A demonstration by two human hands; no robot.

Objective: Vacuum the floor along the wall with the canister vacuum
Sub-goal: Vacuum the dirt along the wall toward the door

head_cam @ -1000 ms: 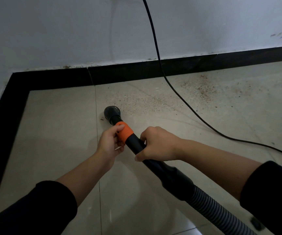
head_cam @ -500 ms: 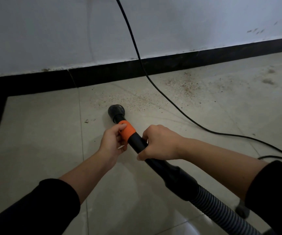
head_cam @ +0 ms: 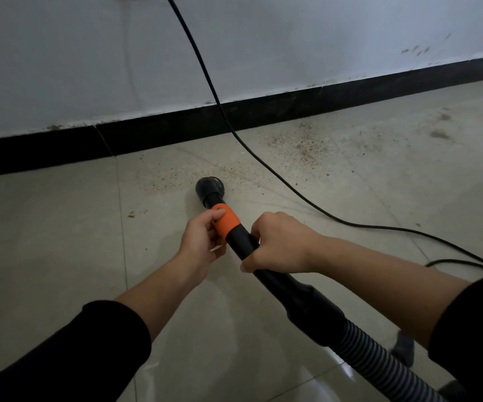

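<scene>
The ribbed hose (head_cam: 379, 352) comes in from 5 o'clock and joins the black wand (head_cam: 266, 274). The right hand (head_cam: 281, 245) is wrapped round the wand. Just at its 9 o'clock, the left hand (head_cam: 202, 242) grasps the orange collar (head_cam: 225, 223). At 12 o'clock from the left hand, the round nozzle (head_cam: 210, 187) sits on the tiled floor (head_cam: 60, 227) at the edge of scattered grit (head_cam: 301, 146). Beyond it, a power cord (head_cam: 263, 163) crosses the black skirting (head_cam: 176, 129).
</scene>
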